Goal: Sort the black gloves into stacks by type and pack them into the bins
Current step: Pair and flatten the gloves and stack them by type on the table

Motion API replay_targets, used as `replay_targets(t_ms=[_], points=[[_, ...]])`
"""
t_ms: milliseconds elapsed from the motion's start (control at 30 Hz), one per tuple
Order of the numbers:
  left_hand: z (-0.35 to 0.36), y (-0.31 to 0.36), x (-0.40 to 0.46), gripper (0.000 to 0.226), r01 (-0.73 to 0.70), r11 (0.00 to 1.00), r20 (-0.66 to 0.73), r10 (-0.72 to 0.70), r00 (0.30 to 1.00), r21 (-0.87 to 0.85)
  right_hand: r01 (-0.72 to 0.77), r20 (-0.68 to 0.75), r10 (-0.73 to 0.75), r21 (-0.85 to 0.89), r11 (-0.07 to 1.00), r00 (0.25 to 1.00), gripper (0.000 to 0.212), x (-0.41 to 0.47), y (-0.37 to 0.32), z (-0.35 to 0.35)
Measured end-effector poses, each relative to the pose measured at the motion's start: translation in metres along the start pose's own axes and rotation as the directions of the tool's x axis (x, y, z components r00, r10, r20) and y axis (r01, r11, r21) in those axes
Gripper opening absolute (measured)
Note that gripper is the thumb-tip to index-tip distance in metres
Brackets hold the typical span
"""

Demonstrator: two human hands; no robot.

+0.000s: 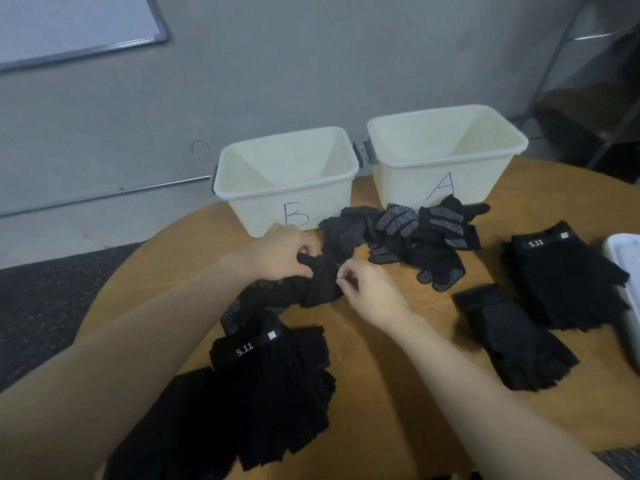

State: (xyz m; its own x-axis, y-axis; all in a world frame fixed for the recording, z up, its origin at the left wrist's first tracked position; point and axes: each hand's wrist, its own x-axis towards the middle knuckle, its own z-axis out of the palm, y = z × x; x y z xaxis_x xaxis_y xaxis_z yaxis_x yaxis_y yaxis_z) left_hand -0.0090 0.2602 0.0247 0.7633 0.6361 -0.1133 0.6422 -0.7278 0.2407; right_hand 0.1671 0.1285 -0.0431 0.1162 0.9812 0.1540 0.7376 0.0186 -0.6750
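Two cream bins stand at the table's far side: bin B [242, 199] on the left, bin A [405, 188] on the right, both with nothing inside. A heap of dotted-palm black gloves [415, 233] lies in front of them. My left hand [280, 252] grips one black dotted glove [311, 282] from that heap, and my right hand [367, 292] pinches the same glove at its right side. Stacks of black fingerless gloves labelled 5.11 lie near me [273, 386] and at the right [568, 275], with another fingerless glove [512, 341] between.
The round wooden table [381, 393] ends at a grey wall behind the bins. A white object [627, 271] sits at the right edge. Dark carpet lies to the left, and a metal shelf frame stands at the back right.
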Motion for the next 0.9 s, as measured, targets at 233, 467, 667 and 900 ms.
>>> replay_targets(t_ms=[233, 467, 667, 900], points=[[-0.037, 0.033, -0.015, 0.018, 0.02, 0.959, -0.055, -0.037, 0.998, -0.284, -0.169, -0.018, 0.2, 0.464, 0.87, 0.98, 0.016, -0.019, -0.019, -0.033], [-0.064, 0.086, -0.033, 0.014, 0.0, 0.884, -0.085, -0.045, 0.995, -0.467, -0.065, -0.182, 0.167, 0.466, 0.882, 0.969, 0.013, -0.042, -0.031, -0.096], [-0.061, 0.134, -0.043, 0.019, -0.025, 0.854, -0.111, -0.038, 0.993, -0.52, -0.055, -0.189, 0.157, 0.458, 0.887, 0.969, 0.01, -0.067, -0.027, -0.146], [-0.052, 0.171, -0.049, 0.024, -0.005, 0.741, -0.048, -0.037, 0.998, -0.672, 0.002, -0.152, 0.072, 0.442, 0.897, 0.986, 0.009, -0.087, -0.025, -0.178]])
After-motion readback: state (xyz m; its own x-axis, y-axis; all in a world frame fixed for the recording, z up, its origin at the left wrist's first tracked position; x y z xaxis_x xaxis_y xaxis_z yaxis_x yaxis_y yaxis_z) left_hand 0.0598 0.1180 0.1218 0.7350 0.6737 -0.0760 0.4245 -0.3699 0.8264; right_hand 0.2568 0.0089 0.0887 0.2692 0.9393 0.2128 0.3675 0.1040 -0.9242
